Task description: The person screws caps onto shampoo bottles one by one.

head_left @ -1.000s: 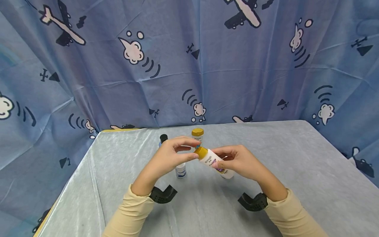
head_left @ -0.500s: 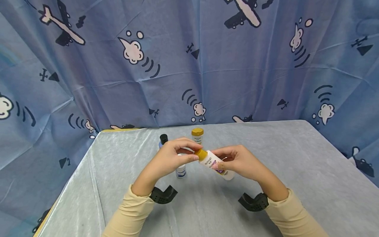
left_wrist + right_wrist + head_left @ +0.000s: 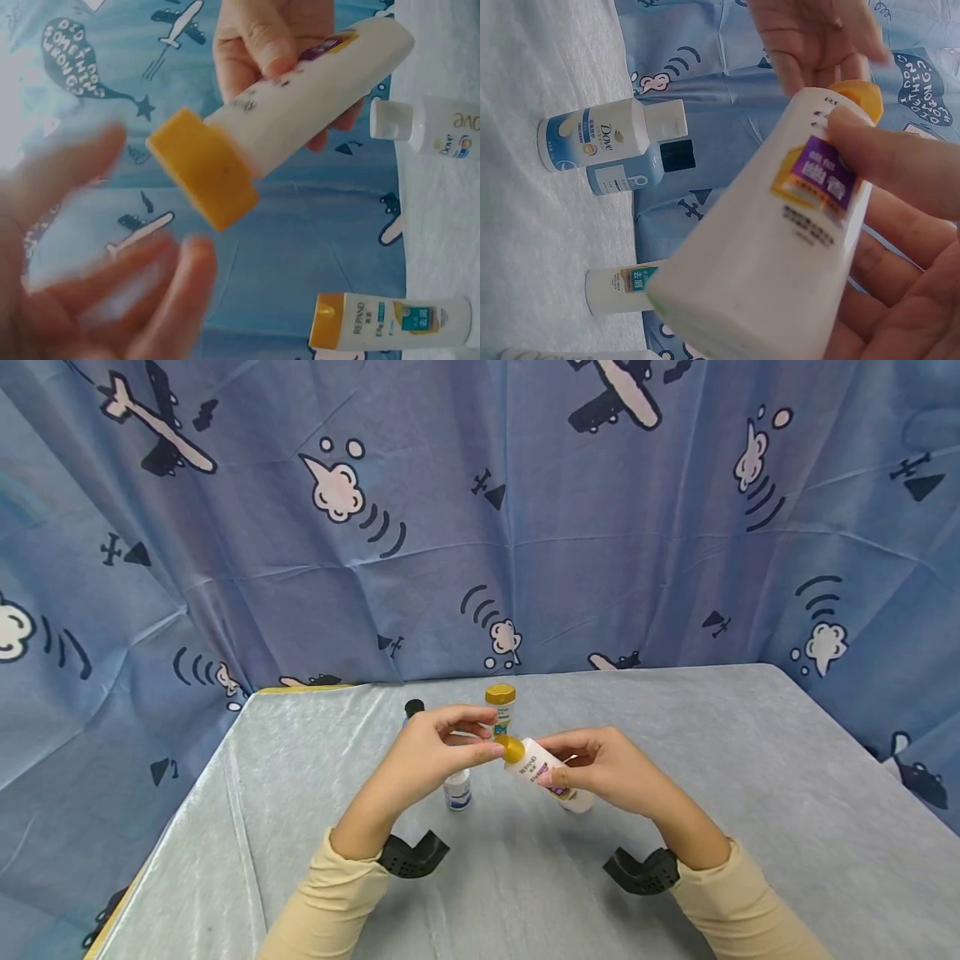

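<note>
My right hand [image 3: 603,768] holds a white shampoo bottle [image 3: 534,764] around its body, tilted with the yellow cap [image 3: 512,748] up and to the left. The thumb presses the front by the purple label [image 3: 821,176]. My left hand [image 3: 442,743] is spread around the cap end; in the left wrist view its blurred fingers [image 3: 184,292] stand apart from the yellow cap, which sits on the bottle. Behind the hands a second white bottle with a yellow cap [image 3: 500,695] stands upright on the table.
A white Dove bottle [image 3: 457,790] stands beneath the left hand, partly covered by it. Behind that hand is a blue bottle with a black cap [image 3: 414,708], mostly hidden. Another white bottle [image 3: 577,354] shows at the right wrist view's bottom edge. A patterned blue curtain [image 3: 450,527] hangs behind the table.
The left fingers, closed over the yellow cap half a second ago, have spread and drawn back a little to the left, uncovering more of it. The right hand and bottle have barely moved.
</note>
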`<control>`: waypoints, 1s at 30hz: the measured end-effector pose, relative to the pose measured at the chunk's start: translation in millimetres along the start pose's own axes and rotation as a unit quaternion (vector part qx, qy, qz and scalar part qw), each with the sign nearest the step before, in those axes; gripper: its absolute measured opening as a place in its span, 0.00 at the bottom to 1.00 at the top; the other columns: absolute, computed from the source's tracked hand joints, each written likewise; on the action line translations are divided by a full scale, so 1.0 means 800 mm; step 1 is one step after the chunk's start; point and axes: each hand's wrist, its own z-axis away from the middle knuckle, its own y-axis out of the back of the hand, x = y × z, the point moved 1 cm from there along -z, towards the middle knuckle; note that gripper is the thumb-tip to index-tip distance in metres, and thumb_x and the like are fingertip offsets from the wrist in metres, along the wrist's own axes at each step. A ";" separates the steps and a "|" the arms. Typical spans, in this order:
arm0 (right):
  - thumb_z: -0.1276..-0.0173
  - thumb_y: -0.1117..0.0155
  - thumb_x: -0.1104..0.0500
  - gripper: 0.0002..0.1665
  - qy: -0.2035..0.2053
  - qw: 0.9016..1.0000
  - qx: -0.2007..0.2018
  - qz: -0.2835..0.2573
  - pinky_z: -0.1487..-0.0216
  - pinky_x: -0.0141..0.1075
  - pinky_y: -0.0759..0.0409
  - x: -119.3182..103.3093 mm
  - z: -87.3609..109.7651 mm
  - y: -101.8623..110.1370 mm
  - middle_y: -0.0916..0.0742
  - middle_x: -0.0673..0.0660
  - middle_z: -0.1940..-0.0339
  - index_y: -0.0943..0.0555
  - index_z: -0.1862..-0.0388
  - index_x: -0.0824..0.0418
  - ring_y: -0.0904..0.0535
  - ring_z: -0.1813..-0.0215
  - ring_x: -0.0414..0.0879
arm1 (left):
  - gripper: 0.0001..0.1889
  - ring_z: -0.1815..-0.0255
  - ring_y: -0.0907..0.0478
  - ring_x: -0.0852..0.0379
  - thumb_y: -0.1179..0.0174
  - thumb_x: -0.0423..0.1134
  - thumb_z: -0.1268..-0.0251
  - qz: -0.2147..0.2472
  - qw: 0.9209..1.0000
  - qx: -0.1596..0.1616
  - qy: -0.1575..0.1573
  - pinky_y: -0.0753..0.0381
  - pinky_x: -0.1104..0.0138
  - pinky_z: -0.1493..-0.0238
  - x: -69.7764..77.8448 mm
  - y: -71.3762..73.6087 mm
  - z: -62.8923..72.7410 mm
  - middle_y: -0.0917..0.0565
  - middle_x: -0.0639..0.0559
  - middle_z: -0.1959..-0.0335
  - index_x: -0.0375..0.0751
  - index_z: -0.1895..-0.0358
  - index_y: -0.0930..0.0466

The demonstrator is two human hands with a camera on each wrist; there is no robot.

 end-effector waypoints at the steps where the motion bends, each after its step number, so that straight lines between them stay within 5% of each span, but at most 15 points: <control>1: 0.37 0.28 0.60 0.24 0.001 1.000 0.002 -0.001 0.63 0.37 0.14 0.000 0.000 0.000 0.11 0.66 0.55 0.18 0.43 0.69 0.13 0.63 0.46 | 0.20 0.52 0.15 0.55 0.27 0.43 0.43 -0.002 1.000 0.014 0.026 0.15 0.63 0.50 0.000 -0.001 0.000 0.12 0.52 0.52 0.46 0.46 0.15; 6: 0.37 0.28 0.61 0.24 0.000 1.000 0.005 -0.001 0.63 0.37 0.14 0.000 -0.001 -0.002 0.11 0.66 0.55 0.18 0.43 0.69 0.13 0.63 0.47 | 0.17 0.66 0.15 0.58 0.28 0.50 0.42 -0.007 0.996 0.037 0.084 0.15 0.54 0.53 -0.001 -0.007 -0.001 0.11 0.52 0.61 0.46 0.53 0.13; 16: 0.37 0.28 0.61 0.24 0.001 1.000 0.004 0.007 0.64 0.36 0.14 0.001 -0.001 -0.003 0.11 0.66 0.54 0.17 0.44 0.69 0.13 0.63 0.46 | 0.17 0.68 0.14 0.57 0.29 0.51 0.41 -0.015 0.995 0.008 0.095 0.15 0.58 0.55 -0.006 -0.011 -0.005 0.10 0.51 0.61 0.45 0.55 0.13; 21: 0.37 0.28 0.61 0.23 0.000 1.000 0.007 0.011 0.64 0.36 0.14 0.001 -0.001 -0.002 0.11 0.66 0.55 0.17 0.44 0.69 0.13 0.63 0.45 | 0.17 0.66 0.15 0.58 0.28 0.45 0.41 -0.001 0.997 -0.005 0.080 0.15 0.66 0.57 -0.006 -0.012 -0.005 0.10 0.49 0.60 0.42 0.51 0.14; 30: 0.37 0.27 0.60 0.23 0.001 1.000 0.007 0.026 0.63 0.35 0.14 0.000 0.000 -0.001 0.11 0.65 0.56 0.17 0.45 0.68 0.14 0.63 0.46 | 0.20 0.52 0.17 0.58 0.28 0.39 0.41 -0.042 0.999 -0.025 0.014 0.15 0.67 0.52 -0.003 -0.011 -0.004 0.12 0.50 0.52 0.44 0.45 0.15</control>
